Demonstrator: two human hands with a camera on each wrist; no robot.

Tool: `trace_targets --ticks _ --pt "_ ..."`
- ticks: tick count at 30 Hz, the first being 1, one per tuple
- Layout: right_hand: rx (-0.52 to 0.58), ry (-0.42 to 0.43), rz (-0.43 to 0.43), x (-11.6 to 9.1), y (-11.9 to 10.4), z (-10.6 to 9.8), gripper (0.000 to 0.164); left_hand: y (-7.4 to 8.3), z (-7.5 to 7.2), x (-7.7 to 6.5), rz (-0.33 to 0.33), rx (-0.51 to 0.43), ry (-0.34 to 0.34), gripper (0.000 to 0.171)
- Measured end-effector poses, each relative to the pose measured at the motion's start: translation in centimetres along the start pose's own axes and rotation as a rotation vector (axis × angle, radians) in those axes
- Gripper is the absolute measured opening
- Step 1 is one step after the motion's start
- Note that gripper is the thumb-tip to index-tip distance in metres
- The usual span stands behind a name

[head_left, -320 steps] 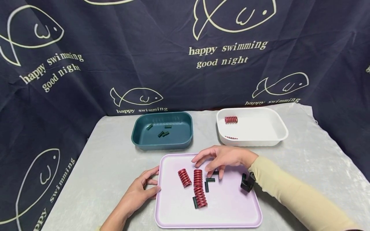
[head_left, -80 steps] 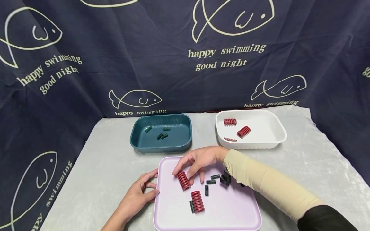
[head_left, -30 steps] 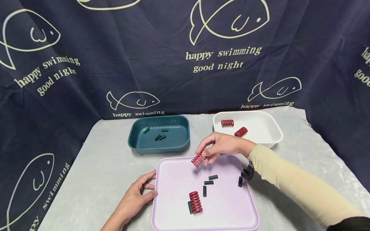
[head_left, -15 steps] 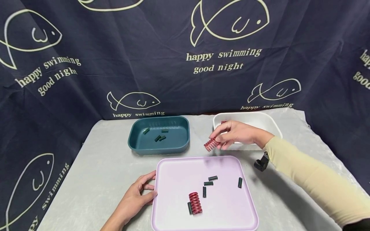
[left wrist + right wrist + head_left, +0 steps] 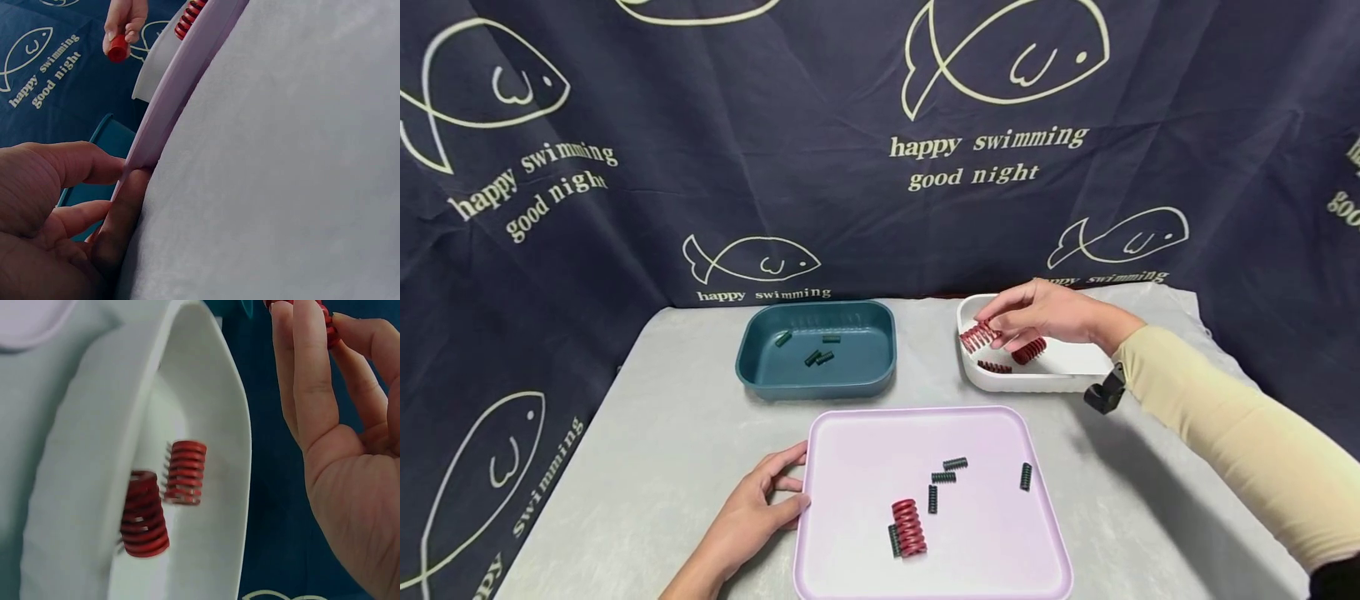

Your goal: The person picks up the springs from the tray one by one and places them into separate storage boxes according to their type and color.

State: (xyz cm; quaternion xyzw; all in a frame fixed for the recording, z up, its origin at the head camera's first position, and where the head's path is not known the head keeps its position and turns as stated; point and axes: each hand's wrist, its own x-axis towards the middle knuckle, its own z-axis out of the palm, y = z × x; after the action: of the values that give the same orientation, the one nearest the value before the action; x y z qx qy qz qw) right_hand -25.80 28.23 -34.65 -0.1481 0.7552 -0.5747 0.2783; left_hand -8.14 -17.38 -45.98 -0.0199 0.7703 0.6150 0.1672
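Over the left end of the white bin (image 5: pixel 1037 382), my right hand (image 5: pixel 1041 312) pinches a red coil spring (image 5: pixel 977 337) between thumb and fingers. Below it in the bin lie more red springs, one (image 5: pixel 1028 351) near the fingers and one (image 5: pixel 995 367) partly hidden by the front wall. In the right wrist view two red springs (image 5: pixel 185 472) show inside the bin. My left hand (image 5: pixel 756 504) holds the left rim of the lilac tray (image 5: pixel 857 575), pinching it in the left wrist view. On the tray rest a thick red spring (image 5: pixel 909 528) and several small dark green springs (image 5: pixel 943 477).
A teal bin (image 5: pixel 816 389) with several small green springs (image 5: pixel 831 339) stands at the back left, beyond the tray. A dark fish-print cloth (image 5: pixel 820 150) hangs behind the grey-covered table (image 5: pixel 647 433).
My right hand lifted a red spring off the tray and carried it right and back over the white bin. Another red spring left the tray for the bin earlier. My left hand stayed at the rim.
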Motion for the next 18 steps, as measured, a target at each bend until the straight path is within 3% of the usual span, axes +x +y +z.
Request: trace_targets --ticks 5,18 --pt "0.048 0.022 0.013 0.4 0.2 -1.2 0.026 0.0 -0.1 0.0 0.012 -0.004 -0.011 0.068" --pt "0.054 0.087 0.1 1.4 2.4 -4.7 0.025 0.0 -0.3 0.1 0.025 -0.019 -0.014 0.067"
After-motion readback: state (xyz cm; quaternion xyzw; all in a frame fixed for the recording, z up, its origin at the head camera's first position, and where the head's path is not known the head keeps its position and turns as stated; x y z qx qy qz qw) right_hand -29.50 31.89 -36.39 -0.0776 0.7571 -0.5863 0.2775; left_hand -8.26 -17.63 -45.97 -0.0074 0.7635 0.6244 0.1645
